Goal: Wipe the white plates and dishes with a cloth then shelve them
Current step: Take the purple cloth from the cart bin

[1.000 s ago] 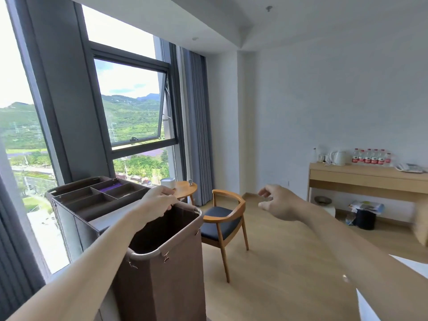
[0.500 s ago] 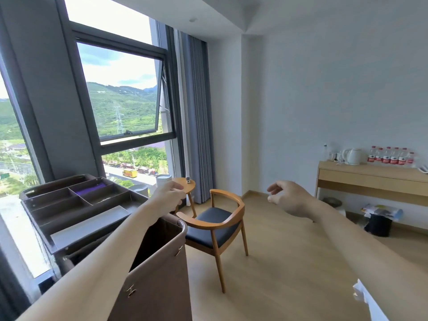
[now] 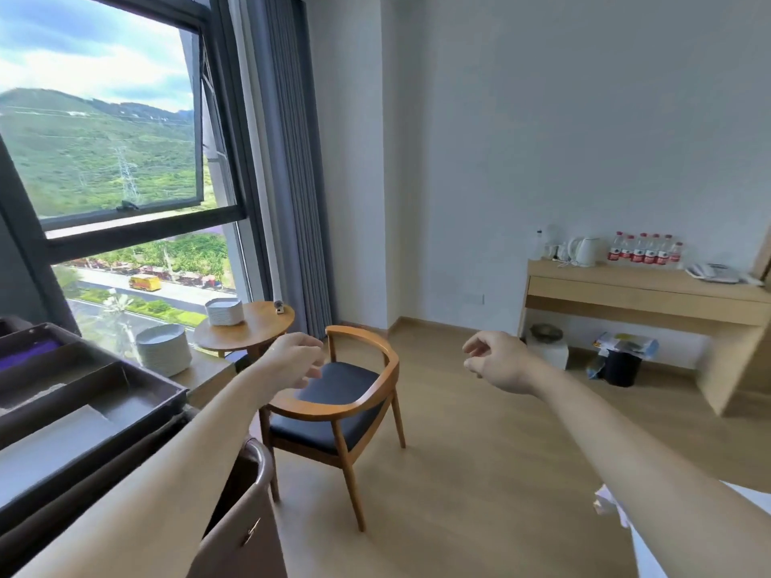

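A stack of round white plates (image 3: 163,348) stands on the window ledge at the left. A second stack of white dishes (image 3: 225,311) sits on the small round wooden table (image 3: 258,333) by the window. My left hand (image 3: 294,360) hangs in the air in front of the table, fingers loosely curled, holding nothing. My right hand (image 3: 498,360) is raised over the floor to the right of the chair, also loosely curled and empty. No cloth is in either hand.
A wooden armchair (image 3: 346,404) with a dark seat stands between me and the round table. A brown cart with tray compartments (image 3: 75,410) and a hanging bag (image 3: 246,523) fills the lower left. A wooden desk (image 3: 651,298) with kettle and bottles lines the right wall.
My left hand has come off the cart's bag rim and now hangs free. The view has swung right and down, bringing both plate stacks into sight.
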Available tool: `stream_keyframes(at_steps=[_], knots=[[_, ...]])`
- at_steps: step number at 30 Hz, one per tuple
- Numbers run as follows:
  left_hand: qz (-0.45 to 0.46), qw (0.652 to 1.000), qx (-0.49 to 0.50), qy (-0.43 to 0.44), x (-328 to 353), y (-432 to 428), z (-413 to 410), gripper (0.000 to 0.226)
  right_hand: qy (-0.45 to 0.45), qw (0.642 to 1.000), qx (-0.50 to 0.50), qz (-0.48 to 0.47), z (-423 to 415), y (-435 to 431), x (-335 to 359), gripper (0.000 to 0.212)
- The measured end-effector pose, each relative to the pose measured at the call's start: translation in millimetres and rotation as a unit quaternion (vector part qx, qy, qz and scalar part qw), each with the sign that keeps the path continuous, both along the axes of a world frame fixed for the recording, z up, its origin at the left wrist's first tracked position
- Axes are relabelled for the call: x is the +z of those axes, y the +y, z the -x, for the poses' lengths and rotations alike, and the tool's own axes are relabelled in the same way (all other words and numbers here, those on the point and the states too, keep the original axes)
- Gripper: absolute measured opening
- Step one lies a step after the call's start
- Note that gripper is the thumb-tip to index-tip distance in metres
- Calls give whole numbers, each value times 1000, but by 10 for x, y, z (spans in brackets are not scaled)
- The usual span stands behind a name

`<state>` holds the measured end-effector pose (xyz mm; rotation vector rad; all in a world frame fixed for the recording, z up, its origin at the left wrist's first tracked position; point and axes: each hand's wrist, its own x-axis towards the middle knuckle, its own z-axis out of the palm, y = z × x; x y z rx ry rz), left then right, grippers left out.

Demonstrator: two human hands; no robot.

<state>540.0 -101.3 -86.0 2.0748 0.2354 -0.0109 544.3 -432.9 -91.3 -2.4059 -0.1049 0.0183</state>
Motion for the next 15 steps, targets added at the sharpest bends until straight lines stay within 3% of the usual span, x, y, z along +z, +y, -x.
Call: stream_keyframes(at_steps=[5,11,15], knots=[[-2,998,-35,-44,230,-137,-903,16,-18,998,-57,-36,-692,-146,30,8],[-17,996,-70,-51,-106,-504,-1864,22,1,992,-101,-71,-1303,-462,-289,33],[-27,996,-85,-22,-483,-880,-2522,21,23,990,-116,-80,-1813,-776,-574,32]])
